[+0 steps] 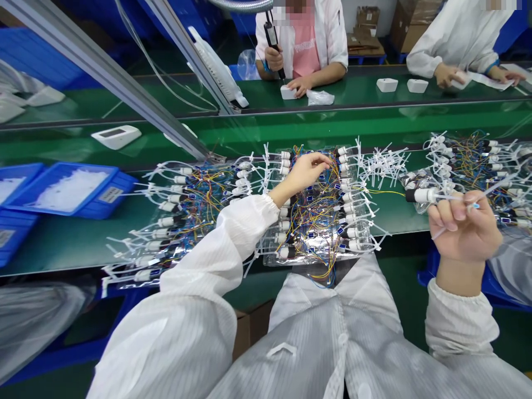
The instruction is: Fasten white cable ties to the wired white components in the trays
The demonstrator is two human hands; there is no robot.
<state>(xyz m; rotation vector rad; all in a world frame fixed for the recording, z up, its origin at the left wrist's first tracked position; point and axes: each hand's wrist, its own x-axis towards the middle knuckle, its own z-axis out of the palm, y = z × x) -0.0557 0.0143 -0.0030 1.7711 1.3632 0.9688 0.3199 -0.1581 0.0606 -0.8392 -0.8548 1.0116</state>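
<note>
Over the upper part of the middle tray of wired parts (310, 221), my left hand (305, 174) has its fingers bent together near the wires; whether it grips one is hidden. Off to the right, my right hand (467, 224) is raised and closed around a white cable tie (494, 188). Beside its fingers, a white and black cylindrical part (424, 195) lies sideways, with a yellow wire running left from it to the middle tray. A pile of white cable ties (384, 166) lies between the middle tray and this part.
More wired parts lie in rows at left (187, 205) and right (474, 160). Blue bins (106, 202) stand at far left. A slanted metal post (166, 124) rises behind the left parts. Across the line, a person (336, 44) holds a tool; another person handles white pieces.
</note>
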